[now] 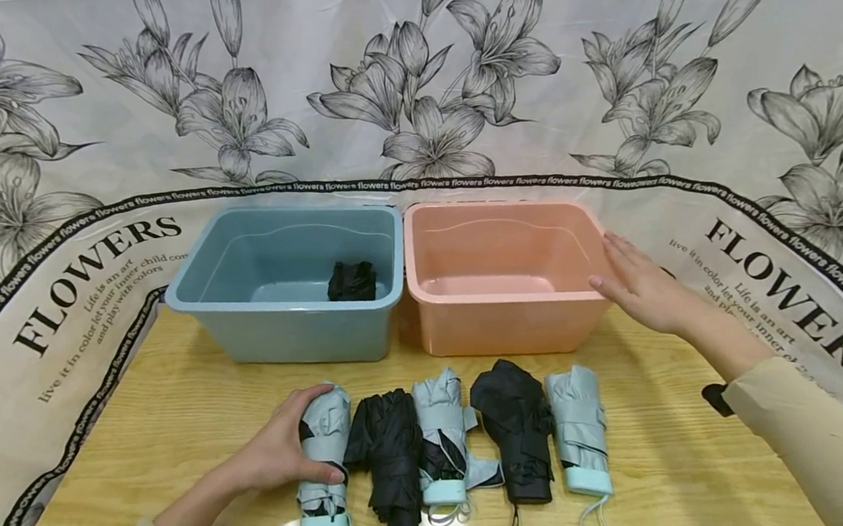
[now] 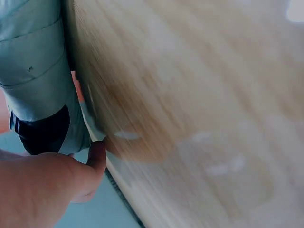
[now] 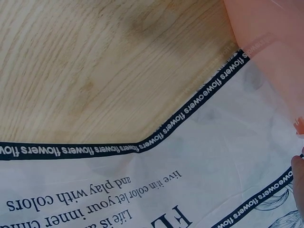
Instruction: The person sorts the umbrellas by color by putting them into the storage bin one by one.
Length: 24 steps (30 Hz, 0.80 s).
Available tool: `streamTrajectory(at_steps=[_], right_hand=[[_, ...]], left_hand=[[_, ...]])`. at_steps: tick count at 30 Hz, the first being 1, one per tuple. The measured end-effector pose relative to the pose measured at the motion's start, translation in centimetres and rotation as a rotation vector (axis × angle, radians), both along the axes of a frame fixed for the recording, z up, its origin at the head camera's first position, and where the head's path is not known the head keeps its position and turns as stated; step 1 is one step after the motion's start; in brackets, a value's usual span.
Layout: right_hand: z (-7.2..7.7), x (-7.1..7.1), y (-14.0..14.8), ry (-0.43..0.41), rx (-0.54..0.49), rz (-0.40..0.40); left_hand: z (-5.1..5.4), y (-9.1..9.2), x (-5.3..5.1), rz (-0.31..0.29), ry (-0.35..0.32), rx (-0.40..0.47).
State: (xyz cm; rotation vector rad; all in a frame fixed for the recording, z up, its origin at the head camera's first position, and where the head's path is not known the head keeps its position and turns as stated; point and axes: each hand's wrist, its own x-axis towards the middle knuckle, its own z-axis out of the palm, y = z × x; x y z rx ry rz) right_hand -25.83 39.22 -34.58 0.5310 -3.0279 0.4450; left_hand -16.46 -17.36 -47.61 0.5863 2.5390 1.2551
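My left hand (image 1: 279, 444) grips a folded light-blue umbrella (image 1: 328, 426) at the left end of a row on the table, with the thumb and fingers spread along it. In the left wrist view the same umbrella (image 2: 40, 66) shows close beside the hand (image 2: 52, 183). My right hand (image 1: 645, 285) rests at the right rim of a pink plastic bin (image 1: 517, 326), fingers extended. Only a bit of that hand (image 3: 298, 178) appears in the right wrist view.
A blue bin (image 1: 300, 336) stands left of the pink one, with a black bundle (image 1: 352, 281) inside. Along the row lie a black umbrella (image 1: 394, 449), a light-blue one (image 1: 440, 428), another black one (image 1: 515, 430) and another light-blue one (image 1: 580, 424). Flower-printed cloth (image 1: 352, 156) hangs behind.
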Motion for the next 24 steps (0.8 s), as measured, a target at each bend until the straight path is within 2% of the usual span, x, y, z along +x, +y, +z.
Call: streamTrajectory(at_steps=[7, 12, 14, 19, 24], right_hand=[[0.0, -0.1, 0.1, -0.002, 0.001, -0.008], [0.0, -0.1, 0.1, -0.001, -0.004, -0.007], [0.0, 0.0, 0.1, -0.003, -0.006, -0.007], [0.0, 0.1, 0.0, 0.005, -0.016, 0.004], [0.1, 0.1, -0.2, -0.001, -0.022, 0.001]], left_hand=[[0.2, -0.1, 0.8, 0.034, 0.007, 0.082], [0.7, 0.1, 1.3, 0.072, 0.035, 0.090], [0.9, 0.2, 1.6, 0.077, 0.057, 0.091], [1.3, 0.5, 2.0, 0.085, 0.160, 0.105], [2.0, 0.8, 2.0, 0.132, 0.248, 0.115]])
